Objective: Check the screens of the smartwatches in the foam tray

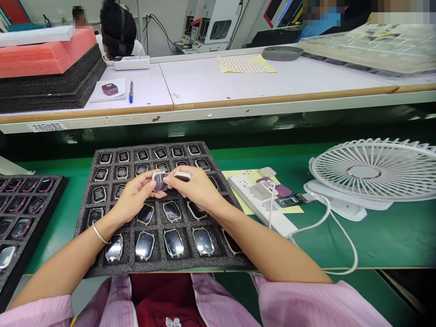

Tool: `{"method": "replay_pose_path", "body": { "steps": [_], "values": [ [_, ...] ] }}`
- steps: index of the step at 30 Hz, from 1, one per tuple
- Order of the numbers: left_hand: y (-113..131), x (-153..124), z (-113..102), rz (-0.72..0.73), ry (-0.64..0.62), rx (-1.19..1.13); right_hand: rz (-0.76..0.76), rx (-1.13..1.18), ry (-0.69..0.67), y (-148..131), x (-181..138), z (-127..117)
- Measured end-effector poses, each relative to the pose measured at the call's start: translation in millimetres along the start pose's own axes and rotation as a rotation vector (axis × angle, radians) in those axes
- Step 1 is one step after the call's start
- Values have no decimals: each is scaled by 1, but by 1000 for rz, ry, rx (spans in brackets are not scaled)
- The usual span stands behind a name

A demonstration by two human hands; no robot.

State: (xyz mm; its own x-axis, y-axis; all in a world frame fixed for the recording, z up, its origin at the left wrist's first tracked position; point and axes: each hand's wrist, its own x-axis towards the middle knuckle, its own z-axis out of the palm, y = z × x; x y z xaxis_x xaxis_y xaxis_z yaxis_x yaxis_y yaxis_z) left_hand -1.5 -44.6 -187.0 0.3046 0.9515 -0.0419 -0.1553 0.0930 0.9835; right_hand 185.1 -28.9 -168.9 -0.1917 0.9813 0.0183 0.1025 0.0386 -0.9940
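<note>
A dark foam tray (pixel 85 213) lies on the green bench in front of me, its pockets filled with several small watch-like devices, some face up and shiny, some showing labelled backs. Above the tray's middle, my left hand (pixel 134 195) pinches a pale device with a purple screen (pixel 159 180). My right hand (pixel 195 186) is closed on a second pale device (pixel 183 175) right beside it. The two devices nearly touch. A silver bangle circles my left wrist.
A second foam tray (pixel 20 213) of devices sits at the left. A white power strip (pixel 262 206), small parts on yellow paper and a white desk fan (pixel 371 175) stand at the right. Other people work behind the raised white shelf (pixel 238 81).
</note>
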Motion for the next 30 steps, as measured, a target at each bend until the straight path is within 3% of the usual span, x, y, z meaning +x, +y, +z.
{"method": "replay_pose_path", "body": {
  "steps": [14, 19, 24, 30],
  "values": [
    [1, 0, 2, 34, 0, 23, 6, 16, -24, 4, 3, 1],
    [5, 1, 2, 9, 93, -53, 120, 227, -12, 14, 11, -1],
    [9, 3, -1, -50, 209, -139, 307, 617, -245, 17, 18, -5],
    [9, 2, -3, -83, 283, 16, 276, 668, -360, 20, 15, -2]
  ]
}}
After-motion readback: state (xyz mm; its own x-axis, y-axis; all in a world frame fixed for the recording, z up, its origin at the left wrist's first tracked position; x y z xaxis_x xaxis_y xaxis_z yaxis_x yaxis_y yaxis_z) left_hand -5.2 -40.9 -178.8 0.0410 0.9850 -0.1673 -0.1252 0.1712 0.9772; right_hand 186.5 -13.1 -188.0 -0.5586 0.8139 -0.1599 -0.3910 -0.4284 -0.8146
